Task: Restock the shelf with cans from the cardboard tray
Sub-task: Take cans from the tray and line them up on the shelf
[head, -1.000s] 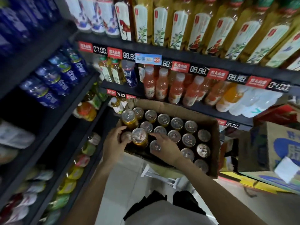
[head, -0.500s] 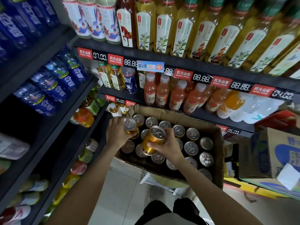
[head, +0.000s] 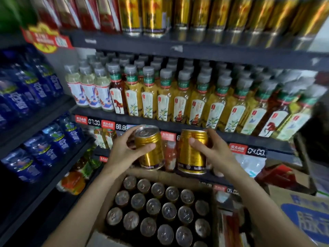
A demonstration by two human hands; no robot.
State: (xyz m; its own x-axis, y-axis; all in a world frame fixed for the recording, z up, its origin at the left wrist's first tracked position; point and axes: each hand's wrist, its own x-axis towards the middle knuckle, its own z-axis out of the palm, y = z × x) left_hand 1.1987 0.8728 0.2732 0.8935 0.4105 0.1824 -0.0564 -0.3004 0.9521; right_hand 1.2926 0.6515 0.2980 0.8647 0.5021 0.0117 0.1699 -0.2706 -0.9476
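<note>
Dark store shelves face me, gold cans (head: 153,16) lined along the top one, tea bottles (head: 165,104) below. Above the cardboard tray (head: 178,177), toward its left, my left hand (head: 122,154) curls round a gold can (head: 150,148), thumb across its ribbed waist. Above the tray's right side, my right hand (head: 213,154) wraps a second gold can (head: 193,151) mid-body. They look full, so probably weighty, with stiff walls and a slick finish; gripping at the ribbing seems safest. More cans (head: 160,211) stand in the tray.
</note>
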